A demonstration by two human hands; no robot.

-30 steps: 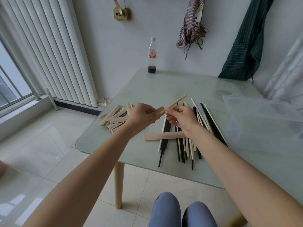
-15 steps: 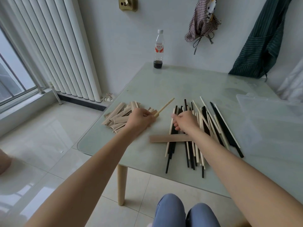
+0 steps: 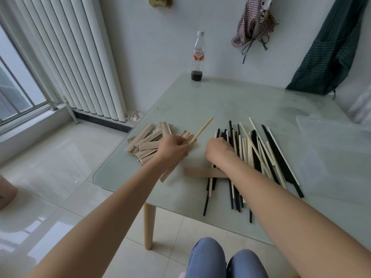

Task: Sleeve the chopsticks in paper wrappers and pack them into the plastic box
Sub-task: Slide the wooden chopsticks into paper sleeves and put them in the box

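Gripping a wrapper (image 3: 170,173) and light chopstick (image 3: 201,131), the left hand (image 3: 174,148) is closed. The right hand (image 3: 217,150) is laid on the chopstick pile (image 3: 257,155); its grip cannot be told.

The left hand (image 3: 174,147) holds a paper wrapper (image 3: 167,173) with one light wooden chopstick (image 3: 201,130) in it; the stick points up and to the right, and the wrapper comes out below the hand. This hand is over the pile of brown wrappers (image 3: 147,142) on the glass table (image 3: 230,101). The right hand (image 3: 217,149) rests on the near left part of the pile of black and light chopsticks (image 3: 259,155), fingers curled down; if it pinches one, I cannot tell. One wrapped pair (image 3: 202,172) lies across under the right forearm. A clear plastic box (image 3: 331,155) stands at the right. A bottle (image 3: 198,57) stands at the far edge.
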